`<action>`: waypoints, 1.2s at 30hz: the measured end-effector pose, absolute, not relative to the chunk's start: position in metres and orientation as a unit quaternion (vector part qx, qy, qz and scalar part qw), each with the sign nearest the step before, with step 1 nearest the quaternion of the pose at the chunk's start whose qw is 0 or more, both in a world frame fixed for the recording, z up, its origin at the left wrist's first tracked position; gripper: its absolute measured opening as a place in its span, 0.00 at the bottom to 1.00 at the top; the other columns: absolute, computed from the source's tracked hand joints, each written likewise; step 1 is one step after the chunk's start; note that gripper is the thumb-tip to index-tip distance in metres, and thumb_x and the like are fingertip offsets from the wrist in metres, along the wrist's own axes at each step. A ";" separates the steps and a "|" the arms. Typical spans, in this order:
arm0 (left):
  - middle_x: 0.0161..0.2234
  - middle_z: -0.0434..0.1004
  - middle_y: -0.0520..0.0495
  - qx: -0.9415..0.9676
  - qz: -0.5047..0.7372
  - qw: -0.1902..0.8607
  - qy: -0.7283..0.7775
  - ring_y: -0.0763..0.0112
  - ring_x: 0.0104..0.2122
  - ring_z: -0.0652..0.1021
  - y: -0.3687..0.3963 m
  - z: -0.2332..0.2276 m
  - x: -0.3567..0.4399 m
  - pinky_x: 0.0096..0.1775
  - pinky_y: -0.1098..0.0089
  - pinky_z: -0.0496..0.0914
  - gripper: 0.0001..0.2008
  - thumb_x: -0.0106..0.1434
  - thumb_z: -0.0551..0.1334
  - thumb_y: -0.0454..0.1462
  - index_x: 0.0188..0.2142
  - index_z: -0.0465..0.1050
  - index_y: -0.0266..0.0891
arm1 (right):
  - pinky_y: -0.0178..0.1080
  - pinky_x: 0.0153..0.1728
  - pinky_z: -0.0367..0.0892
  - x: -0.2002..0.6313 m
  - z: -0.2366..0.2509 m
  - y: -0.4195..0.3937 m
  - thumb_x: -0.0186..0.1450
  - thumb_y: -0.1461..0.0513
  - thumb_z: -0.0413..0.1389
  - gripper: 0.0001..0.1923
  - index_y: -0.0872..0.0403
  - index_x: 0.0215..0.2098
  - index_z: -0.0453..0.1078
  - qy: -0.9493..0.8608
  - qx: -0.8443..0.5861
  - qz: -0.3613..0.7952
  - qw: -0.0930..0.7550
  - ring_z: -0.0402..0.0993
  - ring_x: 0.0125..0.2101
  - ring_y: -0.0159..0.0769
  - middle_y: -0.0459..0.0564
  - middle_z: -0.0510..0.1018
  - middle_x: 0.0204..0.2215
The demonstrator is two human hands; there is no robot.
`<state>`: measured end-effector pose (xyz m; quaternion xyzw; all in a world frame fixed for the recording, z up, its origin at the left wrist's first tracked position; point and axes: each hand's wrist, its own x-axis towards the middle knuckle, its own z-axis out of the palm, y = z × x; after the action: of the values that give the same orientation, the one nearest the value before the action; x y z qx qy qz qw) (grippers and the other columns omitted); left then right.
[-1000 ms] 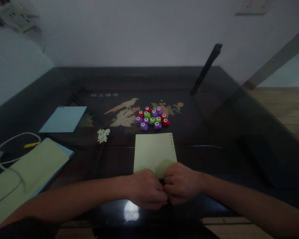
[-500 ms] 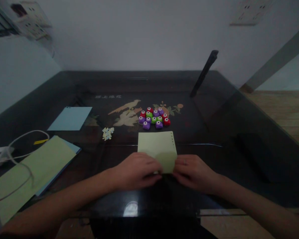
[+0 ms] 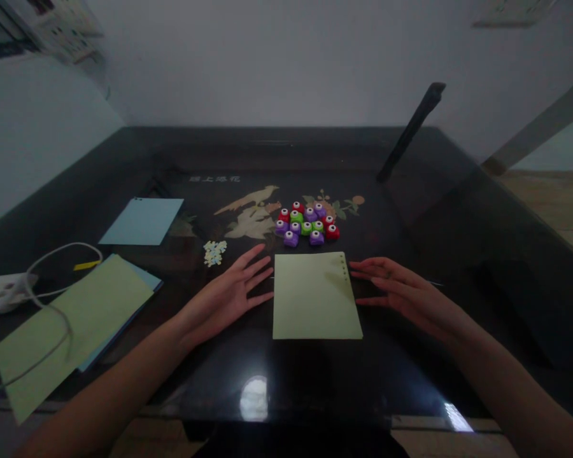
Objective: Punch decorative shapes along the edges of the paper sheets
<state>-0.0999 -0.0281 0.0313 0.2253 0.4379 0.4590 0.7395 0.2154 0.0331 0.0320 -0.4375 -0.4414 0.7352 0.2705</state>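
Note:
A pale green sheet of paper [image 3: 315,296] lies flat on the dark glass table [image 3: 410,210], with a row of small holes along its right edge. My left hand [image 3: 226,292] rests open on the glass just left of the sheet, fingers spread. My right hand [image 3: 401,292] hovers open just right of it, fingertips near the punched edge. Neither hand holds anything. Beyond the sheet sits a cluster of several small red, purple and green punches [image 3: 306,224].
A little heap of paper cut-outs [image 3: 214,252] lies left of the punches. A blue sheet [image 3: 142,221] and a stack of green and blue paper [image 3: 71,321] lie at the left, crossed by a white cable [image 3: 42,280]. A dark stand [image 3: 410,130] leans at the back right.
Both hands were pressed together on the sheet's folded near edge. Now the sheet lies unfolded and flat, and the hands have let go and moved apart to either side.

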 end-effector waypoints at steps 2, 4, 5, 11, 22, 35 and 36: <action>0.66 0.55 0.44 0.225 0.451 0.747 0.434 0.54 0.66 0.54 -0.028 0.032 -0.103 0.59 0.49 0.61 0.29 0.65 0.57 0.38 0.64 0.52 0.52 | 0.55 0.49 0.72 0.214 0.032 0.031 0.62 0.58 0.60 0.12 0.49 0.44 0.68 -0.427 -0.433 0.745 0.274 0.58 0.61 0.49 0.54 0.68 0.57; 0.66 0.55 0.43 0.231 0.443 0.751 0.432 0.54 0.66 0.54 -0.028 0.033 -0.106 0.61 0.49 0.58 0.30 0.66 0.57 0.37 0.65 0.50 0.51 | 0.55 0.50 0.71 0.212 0.032 0.029 0.64 0.59 0.59 0.10 0.48 0.44 0.69 -0.419 -0.426 0.753 0.276 0.58 0.62 0.48 0.53 0.68 0.57; 0.66 0.55 0.42 0.237 0.439 0.752 0.431 0.54 0.66 0.54 -0.028 0.033 -0.107 0.61 0.50 0.57 0.30 0.65 0.56 0.37 0.65 0.50 0.50 | 0.54 0.50 0.70 0.211 0.032 0.028 0.64 0.60 0.58 0.10 0.48 0.44 0.69 -0.416 -0.423 0.756 0.276 0.58 0.62 0.47 0.52 0.68 0.57; 0.66 0.57 0.45 0.295 0.399 0.744 0.448 0.56 0.66 0.56 -0.027 0.039 -0.117 0.61 0.50 0.59 0.28 0.66 0.55 0.38 0.64 0.53 0.51 | 0.53 0.52 0.69 0.207 0.027 0.025 0.65 0.62 0.58 0.09 0.48 0.44 0.69 -0.409 -0.406 0.766 0.283 0.59 0.61 0.46 0.51 0.68 0.57; 0.66 0.57 0.48 0.433 0.357 0.627 0.541 0.53 0.62 0.64 -0.026 0.051 -0.129 0.56 0.54 0.68 0.21 0.63 0.60 0.43 0.56 0.65 0.50 | 0.52 0.52 0.70 0.199 0.019 0.032 0.63 0.64 0.59 0.14 0.48 0.48 0.68 -0.442 -0.357 0.777 0.270 0.59 0.61 0.45 0.51 0.66 0.59; 0.51 0.72 0.40 0.790 0.103 0.129 0.590 0.57 0.52 0.72 0.010 0.051 -0.101 0.54 0.56 0.66 0.15 0.66 0.55 0.38 0.50 0.69 0.36 | 0.52 0.46 0.71 0.189 0.021 0.073 0.63 0.59 0.56 0.20 0.54 0.52 0.67 -0.843 -0.424 0.285 0.169 0.73 0.47 0.48 0.58 0.73 0.50; 0.51 0.72 0.39 0.797 0.074 0.114 0.588 0.56 0.52 0.72 0.015 0.053 -0.096 0.54 0.56 0.66 0.16 0.66 0.56 0.38 0.50 0.69 0.35 | 0.53 0.49 0.69 0.184 0.022 0.078 0.63 0.58 0.57 0.21 0.55 0.53 0.68 -0.864 -0.410 0.253 0.146 0.72 0.49 0.49 0.59 0.74 0.50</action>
<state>-0.0963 0.0149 0.0527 0.7973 0.5881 0.0742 0.1139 0.1845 0.0777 0.0217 -0.4100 -0.8641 0.2528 0.1458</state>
